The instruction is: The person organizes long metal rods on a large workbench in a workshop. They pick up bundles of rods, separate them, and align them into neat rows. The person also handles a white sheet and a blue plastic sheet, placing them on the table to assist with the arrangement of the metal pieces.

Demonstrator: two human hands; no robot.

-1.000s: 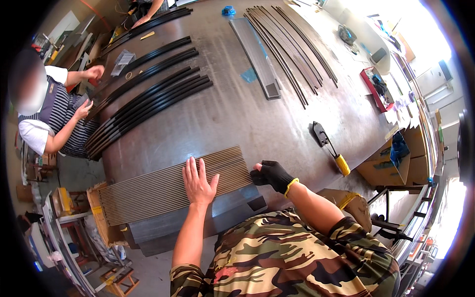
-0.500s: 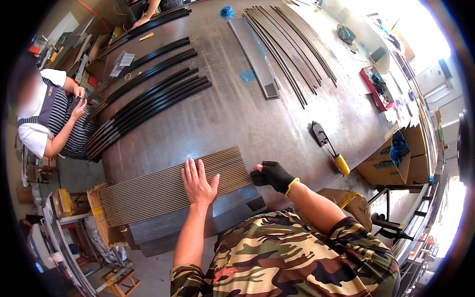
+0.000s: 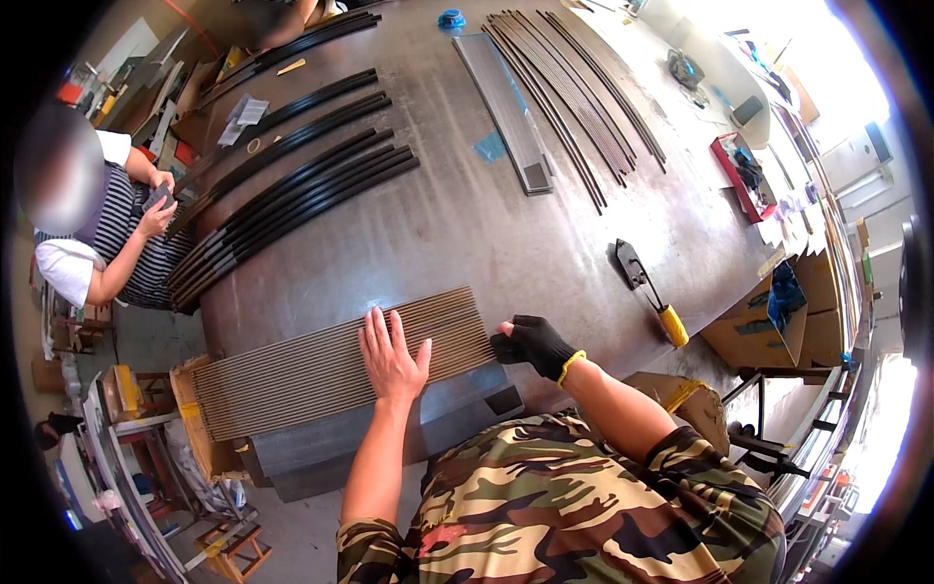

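A row of thin brownish rods (image 3: pixel 282 375) lies side by side along the table's near edge. My bare left hand (image 3: pixel 394 360) rests flat on top of them, fingers stretched out. At the right end of the rods is my right hand (image 3: pixel 538 346), in a black glove with a yellow cuff and bare fingertips. Its fingers are curled closed against or close beside the rod ends; whether anything is inside them is hidden. Under the rods' near side shows a smooth dark sheet (image 3: pixel 341 453) with a dark square near its right end.
On the metal table (image 3: pixel 457 243) lie a yellow-handled cutter (image 3: pixel 630 265), black tubes (image 3: pixel 321 200), a long grey panel (image 3: pixel 501 112) and more thin rods (image 3: pixel 584 107). A red tray (image 3: pixel 741 175) stands right. One co-worker (image 3: pixel 126 238) holds a small grey object; another person leans in at the far left.
My hands keep their places on and beside the rods. The co-worker at the left has turned the small object in their hands. The person at the far edge has leaned further into view.
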